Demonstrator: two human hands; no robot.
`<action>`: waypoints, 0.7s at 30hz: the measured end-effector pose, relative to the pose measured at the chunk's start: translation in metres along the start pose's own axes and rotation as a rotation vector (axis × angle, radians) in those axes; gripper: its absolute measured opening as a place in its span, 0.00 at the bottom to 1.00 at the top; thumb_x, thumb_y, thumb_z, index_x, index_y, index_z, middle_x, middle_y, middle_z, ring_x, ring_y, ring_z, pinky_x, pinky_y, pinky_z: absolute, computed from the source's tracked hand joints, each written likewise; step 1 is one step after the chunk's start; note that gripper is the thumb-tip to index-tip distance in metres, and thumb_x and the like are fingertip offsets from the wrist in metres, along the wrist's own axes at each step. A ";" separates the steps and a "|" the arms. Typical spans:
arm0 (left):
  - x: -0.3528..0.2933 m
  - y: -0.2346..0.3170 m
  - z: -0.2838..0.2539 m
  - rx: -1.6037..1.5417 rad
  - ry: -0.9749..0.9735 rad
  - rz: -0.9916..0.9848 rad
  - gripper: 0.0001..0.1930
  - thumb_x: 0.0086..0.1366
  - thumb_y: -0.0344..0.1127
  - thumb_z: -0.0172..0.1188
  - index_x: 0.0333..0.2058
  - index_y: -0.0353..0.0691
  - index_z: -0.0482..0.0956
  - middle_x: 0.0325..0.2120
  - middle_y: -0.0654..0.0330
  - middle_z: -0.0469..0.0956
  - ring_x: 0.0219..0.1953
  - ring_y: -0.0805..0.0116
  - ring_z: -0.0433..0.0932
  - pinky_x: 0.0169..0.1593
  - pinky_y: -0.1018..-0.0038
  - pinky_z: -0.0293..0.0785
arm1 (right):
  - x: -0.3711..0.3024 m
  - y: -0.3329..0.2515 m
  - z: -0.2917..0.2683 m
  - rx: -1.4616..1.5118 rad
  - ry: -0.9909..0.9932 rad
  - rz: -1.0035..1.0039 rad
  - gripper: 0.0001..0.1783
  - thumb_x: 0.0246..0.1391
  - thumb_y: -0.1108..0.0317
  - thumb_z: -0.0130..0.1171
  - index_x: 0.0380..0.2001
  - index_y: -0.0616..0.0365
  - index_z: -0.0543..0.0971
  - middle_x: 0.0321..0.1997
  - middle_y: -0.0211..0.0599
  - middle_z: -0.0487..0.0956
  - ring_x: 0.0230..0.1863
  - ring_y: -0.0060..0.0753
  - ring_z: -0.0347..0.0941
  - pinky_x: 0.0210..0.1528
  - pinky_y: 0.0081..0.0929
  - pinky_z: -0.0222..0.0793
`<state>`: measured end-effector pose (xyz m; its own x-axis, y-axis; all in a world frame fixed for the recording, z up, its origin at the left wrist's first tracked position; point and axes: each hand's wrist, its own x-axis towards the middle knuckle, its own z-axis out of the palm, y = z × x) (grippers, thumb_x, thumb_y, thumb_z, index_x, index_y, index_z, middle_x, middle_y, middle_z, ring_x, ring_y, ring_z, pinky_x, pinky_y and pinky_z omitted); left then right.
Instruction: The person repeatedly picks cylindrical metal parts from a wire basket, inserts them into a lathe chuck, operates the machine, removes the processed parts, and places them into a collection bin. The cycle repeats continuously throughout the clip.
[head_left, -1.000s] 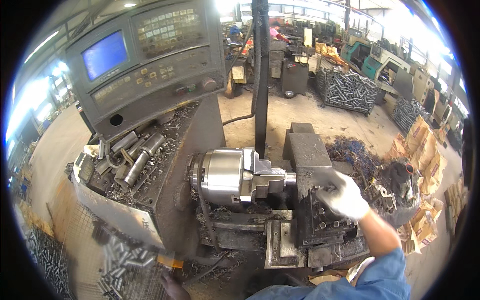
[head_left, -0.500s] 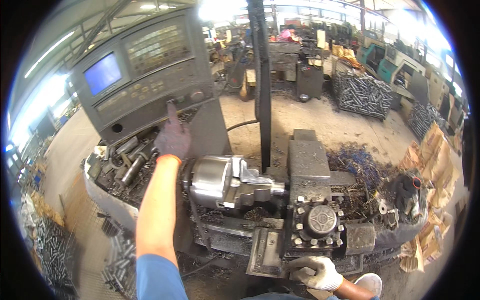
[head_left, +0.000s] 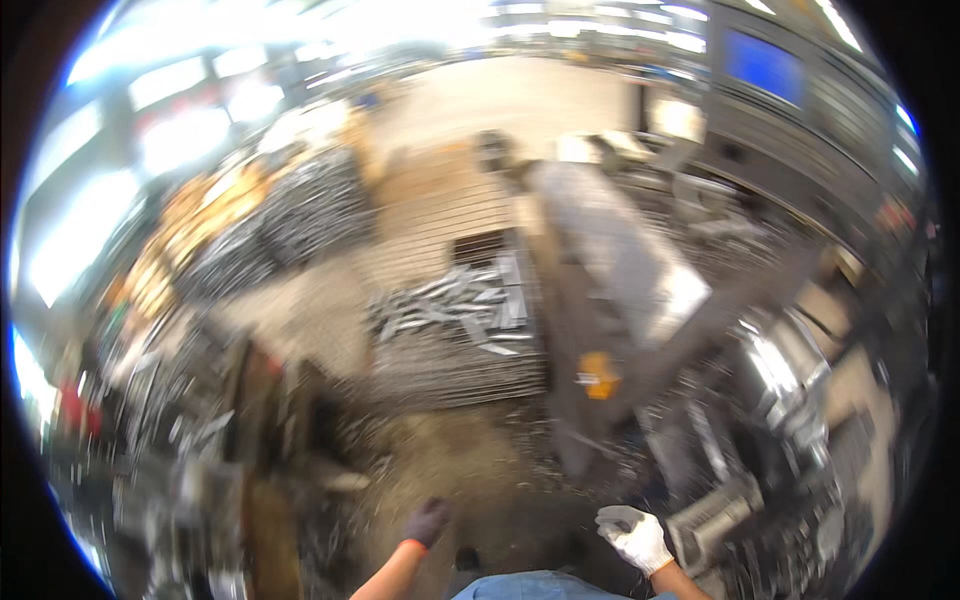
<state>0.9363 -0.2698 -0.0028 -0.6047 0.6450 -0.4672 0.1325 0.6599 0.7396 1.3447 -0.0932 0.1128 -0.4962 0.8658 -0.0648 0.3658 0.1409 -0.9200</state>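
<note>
Lathe [head_left: 720, 505] stands just beside your right hand [head_left: 637, 538]; your left hand [head_left: 428, 522] hangs farther left; I cannot tell either grip through blur. Metal pieces [head_left: 465, 305] reach the right edge of their rack [head_left: 455, 378].

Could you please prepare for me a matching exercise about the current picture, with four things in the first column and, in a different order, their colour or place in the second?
Column one
1. Left hand
2. Screen
3. Right hand
4. Bright metal pieces

Column two
A. white-gloved
B. piled loosely near the middle of the picture
C. dark-gloved, with an orange edge at the wrist
D. blue, toward the upper right of the picture

Right pairs: 1-C, 2-D, 3-A, 4-B
</note>
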 end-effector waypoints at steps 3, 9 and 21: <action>-0.118 -0.214 -0.157 -0.969 0.877 -0.521 0.18 0.73 0.47 0.53 0.48 0.45 0.85 0.49 0.58 0.86 0.49 0.62 0.84 0.57 0.64 0.78 | 0.059 0.011 0.094 -0.153 -0.316 0.045 0.14 0.59 0.66 0.69 0.46 0.61 0.89 0.42 0.41 0.91 0.43 0.34 0.88 0.49 0.29 0.83; -0.448 -0.429 -0.217 -0.287 1.739 -1.709 0.25 0.80 0.49 0.43 0.66 0.47 0.78 0.64 0.56 0.80 0.64 0.61 0.79 0.67 0.60 0.68 | 0.118 -0.022 0.323 -0.359 -0.868 -0.238 0.20 0.58 0.62 0.68 0.49 0.63 0.88 0.46 0.44 0.90 0.42 0.35 0.89 0.49 0.30 0.83; -0.493 -0.488 -0.164 0.375 0.761 -1.964 0.19 0.75 0.42 0.53 0.59 0.44 0.82 0.59 0.62 0.79 0.58 0.60 0.78 0.60 0.55 0.73 | 0.131 -0.130 0.512 -0.695 -1.396 -0.602 0.28 0.60 0.48 0.62 0.55 0.57 0.85 0.56 0.48 0.86 0.59 0.53 0.82 0.63 0.42 0.76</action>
<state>1.0408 -0.9733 -0.0540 -0.2224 -0.9749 -0.0059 -0.8500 0.1969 -0.4887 0.8292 -0.2444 0.0263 -0.8197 -0.3973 -0.4126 -0.0587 0.7748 -0.6294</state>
